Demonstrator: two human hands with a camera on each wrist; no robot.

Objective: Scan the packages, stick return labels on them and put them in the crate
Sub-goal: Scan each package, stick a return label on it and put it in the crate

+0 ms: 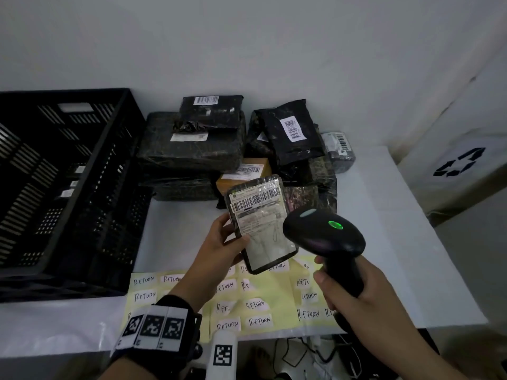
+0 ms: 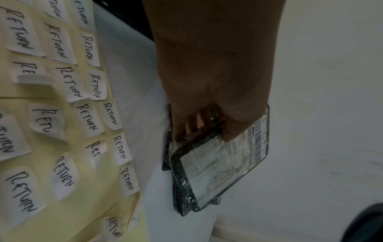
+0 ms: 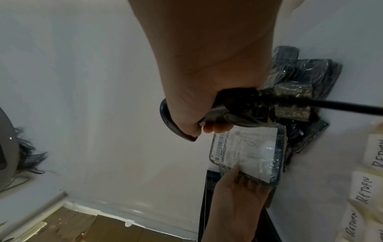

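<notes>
My left hand [image 1: 219,242] grips a small flat package [image 1: 260,223] wrapped in clear plastic, its barcode label facing up, above the near middle of the table. The same package [image 2: 217,163] shows below my fingers in the left wrist view and as the package [image 3: 248,152] in the right wrist view. My right hand [image 1: 354,294] holds a black barcode scanner [image 1: 323,234] by its handle, the head just right of the package, a green light lit on top. Yellow sheets of white "RETURN" labels [image 1: 258,305] lie under both hands. A black slatted crate [image 1: 63,187] stands at the left.
A pile of dark wrapped packages [image 1: 192,144] and a brown box [image 1: 247,171] sit at the back of the white table [image 1: 384,242]. A white bin with a recycling mark [image 1: 461,163] stands to the right. The scanner cable [image 3: 342,106] trails off the table's near edge.
</notes>
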